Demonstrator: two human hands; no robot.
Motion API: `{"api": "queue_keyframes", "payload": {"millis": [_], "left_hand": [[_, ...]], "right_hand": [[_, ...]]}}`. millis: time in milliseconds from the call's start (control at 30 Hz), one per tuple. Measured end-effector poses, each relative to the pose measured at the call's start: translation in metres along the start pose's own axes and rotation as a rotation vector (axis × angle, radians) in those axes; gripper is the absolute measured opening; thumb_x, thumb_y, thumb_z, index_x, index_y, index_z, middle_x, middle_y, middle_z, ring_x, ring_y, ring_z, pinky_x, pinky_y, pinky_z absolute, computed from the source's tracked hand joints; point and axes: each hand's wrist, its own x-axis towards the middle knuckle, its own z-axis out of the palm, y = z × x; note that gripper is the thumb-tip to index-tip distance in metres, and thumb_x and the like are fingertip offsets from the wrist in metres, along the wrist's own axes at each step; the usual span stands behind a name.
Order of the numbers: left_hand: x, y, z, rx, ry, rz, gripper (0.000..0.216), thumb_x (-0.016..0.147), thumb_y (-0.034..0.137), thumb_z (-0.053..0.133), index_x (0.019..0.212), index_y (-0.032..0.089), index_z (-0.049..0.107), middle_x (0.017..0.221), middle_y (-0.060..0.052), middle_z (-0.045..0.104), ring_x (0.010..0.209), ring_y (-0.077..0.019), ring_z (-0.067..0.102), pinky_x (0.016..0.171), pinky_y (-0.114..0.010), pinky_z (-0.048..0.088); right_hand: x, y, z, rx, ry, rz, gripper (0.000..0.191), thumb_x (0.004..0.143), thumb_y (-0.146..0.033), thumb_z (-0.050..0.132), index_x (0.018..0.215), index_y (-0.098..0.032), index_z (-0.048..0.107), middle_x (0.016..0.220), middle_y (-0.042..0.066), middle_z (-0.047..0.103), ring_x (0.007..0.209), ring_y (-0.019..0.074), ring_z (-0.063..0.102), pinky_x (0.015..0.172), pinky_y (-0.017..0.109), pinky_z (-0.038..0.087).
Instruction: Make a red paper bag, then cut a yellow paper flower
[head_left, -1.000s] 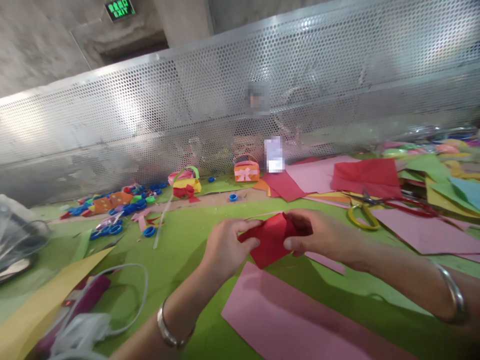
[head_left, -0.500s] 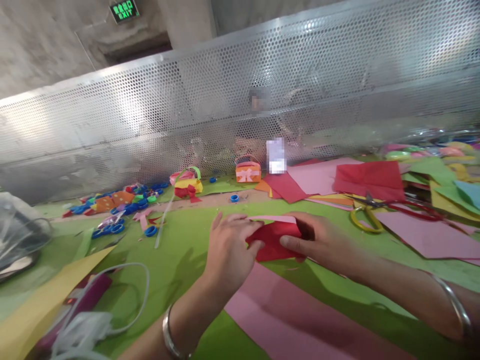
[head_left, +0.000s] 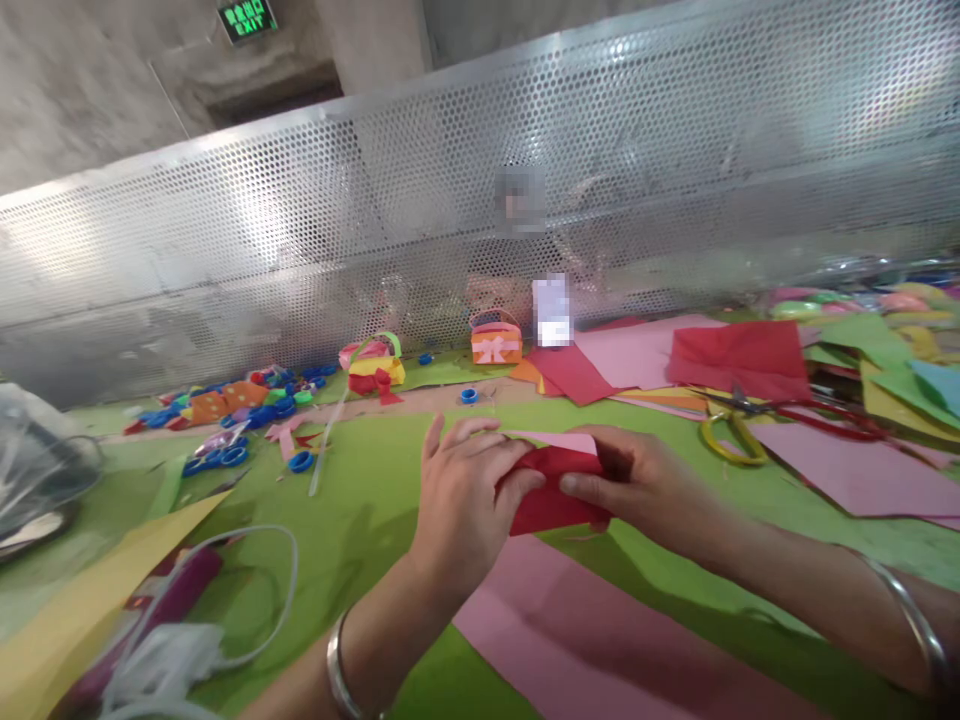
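The folded red paper (head_left: 555,505) is pinched at its ends by the left hand (head_left: 465,500) and right hand (head_left: 641,480), above the table (head_left: 367,540), well in from the far edge. It is judged light, fairly stiff, easily creased; best gripped gently by those ends.

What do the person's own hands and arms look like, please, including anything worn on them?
The left hand and right hand are both bare, without gloves. A shiny silver-coloured bangle sits around the left forearm, and a similar curved silver band around the right. No sleeves show on the visible part of either arm.
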Motion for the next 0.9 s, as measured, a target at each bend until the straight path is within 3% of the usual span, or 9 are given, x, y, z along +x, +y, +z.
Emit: {"api": "queue_keyframes", "payload": {"millis": [267, 533, 733, 900], "left_hand": [[0.0, 0.0003, 0.0001, -0.003, 0.006, -0.003, 0.007, 0.08, 0.028, 0.062, 0.084, 0.028, 0.068, 0.085, 0.006, 0.071, 0.101, -0.0204, 0.055, 0.104, -0.047, 0.018], [-0.0006, 0.0008, -0.0018, 0.007, -0.02, 0.043, 0.018, 0.081, 0.036, 0.06, 0.097, 0.03, 0.068, 0.094, 0.002, 0.071, 0.109, -0.0246, 0.051, 0.103, -0.051, 0.017], [0.0008, -0.0013, -0.0006, -0.06, 0.041, 0.04, 0.01, 0.081, 0.03, 0.062, 0.087, 0.031, 0.07, 0.085, 0.005, 0.072, 0.101, -0.0208, 0.054, 0.102, -0.048, 0.019], [0.0009, -0.0013, 0.0015, -0.114, 0.025, -0.015, 0.01, 0.08, 0.025, 0.063, 0.084, 0.03, 0.07, 0.082, 0.005, 0.072, 0.098, -0.021, 0.054, 0.1, -0.048, 0.024]], "right_hand": [[0.0002, -0.0015, -0.0034, -0.008, -0.055, -0.002, 0.03, 0.074, -0.048, 0.062, 0.081, -0.019, 0.06, 0.065, -0.001, 0.054, 0.056, 0.0123, 0.046, 0.049, 0.024, 0.039], [-0.0014, -0.0041, -0.0012, 0.241, -0.125, 0.082, 0.027, 0.074, -0.047, 0.064, 0.084, -0.022, 0.066, 0.066, -0.003, 0.052, 0.054, 0.01, 0.043, 0.05, 0.022, 0.038], [-0.0032, -0.0058, -0.0012, 0.169, -0.077, 0.096, 0.031, 0.073, -0.049, 0.063, 0.067, -0.019, 0.066, 0.057, -0.003, 0.047, 0.055, 0.0106, 0.04, 0.051, 0.023, 0.034], [-0.0047, -0.0067, -0.0018, 0.168, -0.133, 0.145, 0.03, 0.073, -0.049, 0.063, 0.078, -0.02, 0.066, 0.068, 0.0, 0.058, 0.061, 0.0137, 0.049, 0.056, 0.026, 0.041]]}}
